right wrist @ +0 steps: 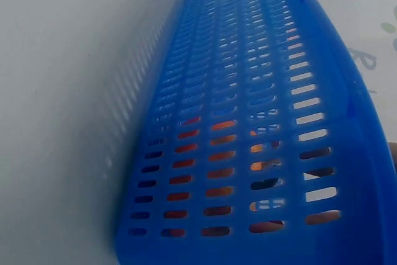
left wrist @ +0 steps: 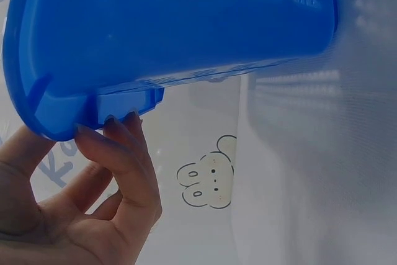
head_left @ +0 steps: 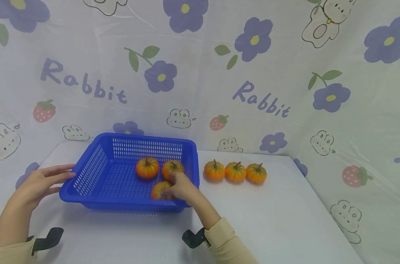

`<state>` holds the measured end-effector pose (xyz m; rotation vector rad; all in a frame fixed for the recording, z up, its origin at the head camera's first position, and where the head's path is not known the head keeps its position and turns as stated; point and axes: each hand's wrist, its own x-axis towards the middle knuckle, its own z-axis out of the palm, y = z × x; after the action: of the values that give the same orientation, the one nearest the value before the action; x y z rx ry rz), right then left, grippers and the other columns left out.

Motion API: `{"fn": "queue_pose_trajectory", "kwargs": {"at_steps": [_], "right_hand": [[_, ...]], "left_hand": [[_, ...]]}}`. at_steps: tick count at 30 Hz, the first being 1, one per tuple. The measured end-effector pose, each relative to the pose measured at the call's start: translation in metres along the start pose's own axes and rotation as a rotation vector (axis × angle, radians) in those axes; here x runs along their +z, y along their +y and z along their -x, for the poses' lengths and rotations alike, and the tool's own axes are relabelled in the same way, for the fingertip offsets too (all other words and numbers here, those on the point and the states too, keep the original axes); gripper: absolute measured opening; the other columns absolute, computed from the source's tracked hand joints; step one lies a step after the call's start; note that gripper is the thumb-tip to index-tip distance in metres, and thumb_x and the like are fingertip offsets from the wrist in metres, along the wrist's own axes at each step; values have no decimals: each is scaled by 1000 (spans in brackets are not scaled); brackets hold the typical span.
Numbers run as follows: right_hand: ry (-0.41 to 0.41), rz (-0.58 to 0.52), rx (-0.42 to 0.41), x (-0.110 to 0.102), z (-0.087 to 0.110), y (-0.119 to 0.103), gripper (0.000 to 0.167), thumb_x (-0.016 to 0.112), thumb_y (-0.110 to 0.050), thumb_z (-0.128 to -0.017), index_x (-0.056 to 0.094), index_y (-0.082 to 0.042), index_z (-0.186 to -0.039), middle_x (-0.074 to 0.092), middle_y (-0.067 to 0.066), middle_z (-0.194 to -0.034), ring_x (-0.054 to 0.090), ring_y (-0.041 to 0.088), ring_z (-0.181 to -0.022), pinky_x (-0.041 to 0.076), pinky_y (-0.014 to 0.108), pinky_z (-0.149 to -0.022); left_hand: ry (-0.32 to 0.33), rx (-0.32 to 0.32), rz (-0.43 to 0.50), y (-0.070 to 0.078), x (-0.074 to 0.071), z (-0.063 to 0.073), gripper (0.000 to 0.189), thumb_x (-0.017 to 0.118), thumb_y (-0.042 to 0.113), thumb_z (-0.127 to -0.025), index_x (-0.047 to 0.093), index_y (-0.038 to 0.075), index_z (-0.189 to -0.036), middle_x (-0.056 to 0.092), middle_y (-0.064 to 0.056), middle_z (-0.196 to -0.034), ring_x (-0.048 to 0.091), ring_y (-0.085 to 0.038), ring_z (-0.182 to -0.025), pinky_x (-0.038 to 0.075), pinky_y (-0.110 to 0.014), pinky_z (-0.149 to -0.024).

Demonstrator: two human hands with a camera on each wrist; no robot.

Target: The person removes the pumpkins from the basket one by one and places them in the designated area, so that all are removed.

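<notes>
A blue plastic basket (head_left: 121, 200) with slotted walls stands on the white table. My left hand (head_left: 38, 183) holds its left rim; in the left wrist view the curled fingers (left wrist: 124, 166) meet the underside of the rim by a small tab. Inside the basket, toward the front right, my right hand (head_left: 183, 187) grips a small orange pumpkin (head_left: 158, 190), partly covered by the fingers. Two more pumpkins sit behind it, one at the middle (head_left: 147, 168) and one at the right (head_left: 171, 168). In the right wrist view the basket wall (right wrist: 248, 91) hides most of the hand and pumpkin.
Right of the basket, three pumpkins stand side by side in a row: a left one (head_left: 214, 171), a middle one (head_left: 235, 172) and a right one (head_left: 256, 173). A printed cloth (head_left: 200, 55) with flowers and rabbits hangs behind the table (head_left: 279, 220).
</notes>
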<state>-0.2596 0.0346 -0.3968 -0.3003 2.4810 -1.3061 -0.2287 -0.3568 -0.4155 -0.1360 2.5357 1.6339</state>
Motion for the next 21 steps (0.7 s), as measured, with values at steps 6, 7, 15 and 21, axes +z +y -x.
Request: {"fn": "queue_pose_trajectory", "kwargs": {"at_steps": [6,7,15,21], "right_hand": [[-25,90,-25,0,-1,1,52,78,-6,-81,58,9,-126,64,23,-122,60,29,-106,50,47,-102],[-34,106,-29,0,-1,1,47,78,-6,-81,60,8,-122,65,22,-116,59,27,-99,52,46,-98],[-101,168,-43,1,-2,1,41,72,-3,-86,63,1,-126,65,17,-127,61,30,-112,49,48,-105],[-99,172,-78,3,-3,3,43,72,-1,-85,64,-3,-126,63,15,-131,57,32,-123,45,48,-109]], "left_hand": [[2,15,25,-2,0,0,50,65,36,-94,55,14,-137,59,38,-94,61,10,-88,54,-16,-75],[1,18,29,-2,0,0,48,65,36,-94,56,15,-136,59,38,-94,62,10,-88,54,-16,-75],[2,16,19,-2,-1,0,51,65,38,-93,55,15,-137,58,38,-94,61,11,-88,55,-16,-75],[1,7,2,-2,-1,-1,56,64,39,-93,52,11,-140,57,39,-93,60,12,-87,55,-16,-75]]}}
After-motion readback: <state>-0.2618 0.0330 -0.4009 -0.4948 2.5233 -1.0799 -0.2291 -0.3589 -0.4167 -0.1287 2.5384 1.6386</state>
